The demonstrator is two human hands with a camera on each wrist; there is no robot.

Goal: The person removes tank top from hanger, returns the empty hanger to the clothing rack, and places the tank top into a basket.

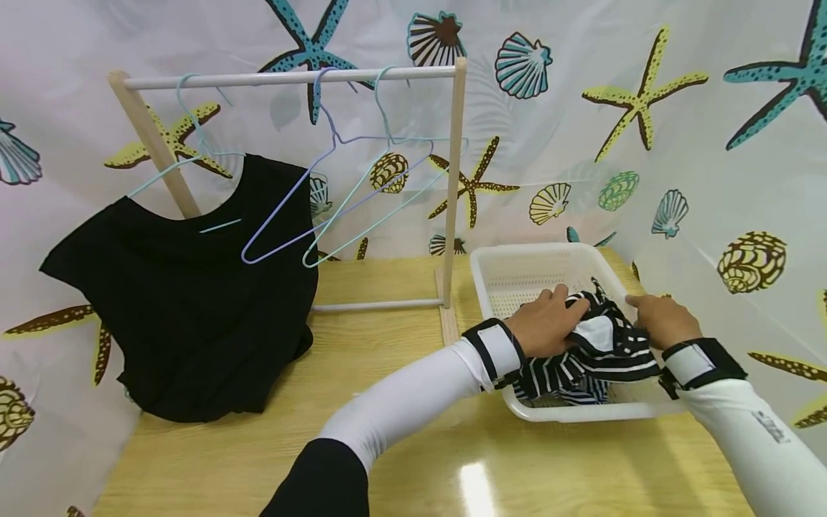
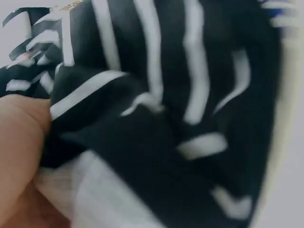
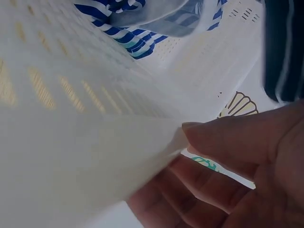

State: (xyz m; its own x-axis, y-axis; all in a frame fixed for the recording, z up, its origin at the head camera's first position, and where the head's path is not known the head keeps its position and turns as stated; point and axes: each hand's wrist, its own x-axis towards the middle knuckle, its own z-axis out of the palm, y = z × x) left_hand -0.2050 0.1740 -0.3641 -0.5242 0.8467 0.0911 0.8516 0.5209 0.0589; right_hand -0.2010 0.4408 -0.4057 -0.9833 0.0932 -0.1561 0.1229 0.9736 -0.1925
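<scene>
Over a white plastic basket, my left hand grips a black garment with white stripes. Its folds and pale inner side fill most of the left wrist view, where part of the left hand shows against the bunched cloth. My right hand holds the basket's right rim. In the right wrist view, the right thumb lies on the inner side of the basket wall and the fingers curl behind it. Blue-and-white striped cloth lies lower in the basket, partly covered by the black garment in the head view.
Left of the basket stands a clothes rack on a wooden table. A black top hangs from it on a light blue hanger. Beside it hang a purple hanger and a mint hanger. Patterned curtain surrounds the table.
</scene>
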